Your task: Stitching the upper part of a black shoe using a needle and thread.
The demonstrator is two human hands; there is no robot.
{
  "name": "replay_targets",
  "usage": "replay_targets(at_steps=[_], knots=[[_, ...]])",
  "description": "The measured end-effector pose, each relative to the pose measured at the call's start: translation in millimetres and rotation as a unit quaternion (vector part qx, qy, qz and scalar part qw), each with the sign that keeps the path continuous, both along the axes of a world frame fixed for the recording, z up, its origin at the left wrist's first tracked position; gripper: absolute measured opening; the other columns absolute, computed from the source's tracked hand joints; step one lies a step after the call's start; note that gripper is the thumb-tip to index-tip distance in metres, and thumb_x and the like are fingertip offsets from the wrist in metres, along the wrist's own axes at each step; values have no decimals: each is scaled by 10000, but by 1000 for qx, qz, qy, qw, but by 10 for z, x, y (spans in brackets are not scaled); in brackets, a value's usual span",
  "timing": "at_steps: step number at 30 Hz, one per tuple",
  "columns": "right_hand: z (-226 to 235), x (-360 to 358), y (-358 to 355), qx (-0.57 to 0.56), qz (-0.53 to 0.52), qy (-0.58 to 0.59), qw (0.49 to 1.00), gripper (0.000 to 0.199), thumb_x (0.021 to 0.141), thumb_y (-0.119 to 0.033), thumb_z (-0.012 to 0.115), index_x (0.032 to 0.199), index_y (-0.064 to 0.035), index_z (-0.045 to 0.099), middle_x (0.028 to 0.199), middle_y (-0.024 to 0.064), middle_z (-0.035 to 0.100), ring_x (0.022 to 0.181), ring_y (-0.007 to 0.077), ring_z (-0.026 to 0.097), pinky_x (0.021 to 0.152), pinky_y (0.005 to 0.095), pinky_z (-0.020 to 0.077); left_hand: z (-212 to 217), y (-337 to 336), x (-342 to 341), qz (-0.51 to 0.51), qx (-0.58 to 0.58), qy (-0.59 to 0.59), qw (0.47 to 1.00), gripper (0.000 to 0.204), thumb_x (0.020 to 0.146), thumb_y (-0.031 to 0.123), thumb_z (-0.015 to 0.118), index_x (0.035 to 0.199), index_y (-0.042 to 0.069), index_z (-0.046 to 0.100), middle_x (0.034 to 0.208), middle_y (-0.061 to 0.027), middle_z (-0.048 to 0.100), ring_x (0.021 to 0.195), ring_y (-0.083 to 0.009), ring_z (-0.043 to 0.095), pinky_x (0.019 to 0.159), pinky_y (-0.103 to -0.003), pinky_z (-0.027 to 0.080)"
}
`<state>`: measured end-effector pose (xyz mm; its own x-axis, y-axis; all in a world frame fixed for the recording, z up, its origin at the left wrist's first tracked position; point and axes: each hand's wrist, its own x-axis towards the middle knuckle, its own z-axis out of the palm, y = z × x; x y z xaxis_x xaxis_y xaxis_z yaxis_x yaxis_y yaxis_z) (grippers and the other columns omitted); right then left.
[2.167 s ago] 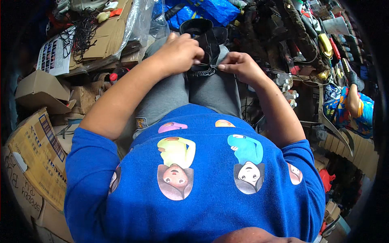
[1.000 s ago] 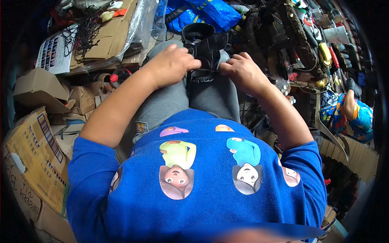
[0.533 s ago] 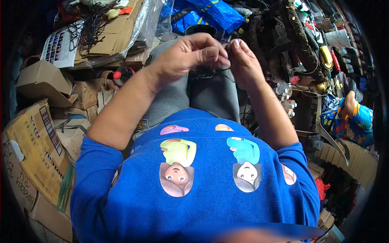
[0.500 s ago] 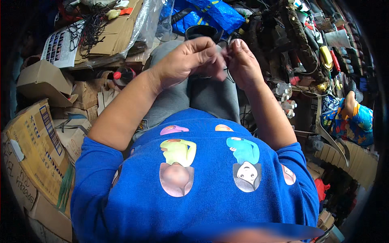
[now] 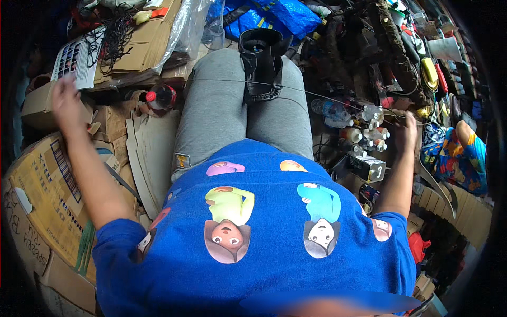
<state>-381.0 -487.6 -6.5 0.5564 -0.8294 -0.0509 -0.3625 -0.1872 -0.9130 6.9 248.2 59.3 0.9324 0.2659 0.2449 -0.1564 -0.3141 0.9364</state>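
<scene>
Both hands have flung apart since half a second ago, when they met together over the lap. The left hand (image 5: 66, 103) now sits far out to the person's left, above the cardboard boxes (image 5: 45, 174), blurred by motion; its grip looks closed on one end of a thin thread (image 5: 222, 81), though the blur keeps the fingers from reading clearly. The right hand (image 5: 406, 132) is out wide to the right, over a cluster of small bottles (image 5: 359, 132), its grip pinched on the other end of the same thread as far as the picture shows.

The thread runs taut in a nearly straight line from hand to hand, crossing both grey-trousered thighs (image 5: 216, 111) and passing through the black shoe (image 5: 261, 63) that rests on the lap between the knees. The shoe has stayed there while the hands left it; a second ago both were pressed against it.

Judged from this, a stitch is being drawn tight: the wide pull takes the slack out of the thread at the shoe, and nothing else holds the shoe but the lap.

Around this lie a blue bag (image 5: 274, 16) beyond the knees, a red-capped bottle (image 5: 161, 96) by the left thigh, a tangle of dark tools to the right, and another person's patterned sleeve (image 5: 465, 158) at the right edge.
</scene>
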Motion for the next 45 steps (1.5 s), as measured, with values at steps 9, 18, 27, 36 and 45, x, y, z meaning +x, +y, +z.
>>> replay_targets(at_steps=[9,18,27,36,45], knots=[[252,1879,2487,-76,459,28,885,171,760,30,650,911,-47,667,872,42,591,840,122,577,746,259,465,-380,-2718,-750,-626,194,-94,749,241,764,108,687,993,48,643,1034,-91,616,1031,-260,576,903,-359,449],[125,1929,2538,-90,516,66,850,142,736,15,678,853,-66,682,815,25,577,775,123,580,696,266,471,-477,-2918,-577,-708,285,14,646,210,762,203,693,880,37,638,890,-103,589,885,-248,579,785,-336,454],[-26,1697,2744,-74,458,21,885,182,726,-39,725,895,-105,711,781,16,565,730,104,573,663,248,465,-584,-2873,-530,-770,167,90,609,244,789,132,640,1010,35,676,872,-82,571,900,-193,554,837,-292,419],[180,1623,2898,-203,459,37,864,167,746,-61,698,901,-121,708,770,90,578,712,236,617,632,317,496,-538,-2894,-532,-789,226,107,562,324,792,89,609,1112,68,654,821,-77,495,828,-187,516,772,-291,408],[587,1912,2944,-330,578,184,723,146,770,-94,558,846,-105,683,859,154,585,822,320,615,724,405,501,-622,-2948,-473,-810,228,63,537,290,747,79,638,1033,66,677,878,-77,535,877,-208,540,791,-294,427]])
